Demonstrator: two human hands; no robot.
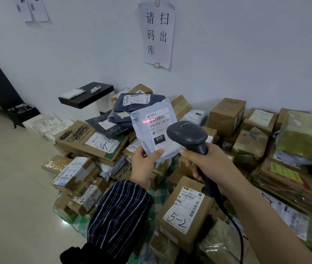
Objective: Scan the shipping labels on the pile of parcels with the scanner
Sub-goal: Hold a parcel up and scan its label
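Left hand (144, 165): raised, thumb and fingers pinching lower edge of parcel (151, 128).
Right hand (203, 162): fingers curled round scanner (186, 132) handle; forearm bare.

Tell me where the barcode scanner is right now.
In the head view the black barcode scanner sits just right of centre, gripped by the right hand, its head beside the grey mailer that the left hand holds.

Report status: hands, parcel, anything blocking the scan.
Left hand grips grey mailer, raised. Right hand grips scanner, red beam at left edge of label. Nothing between scanner and label.
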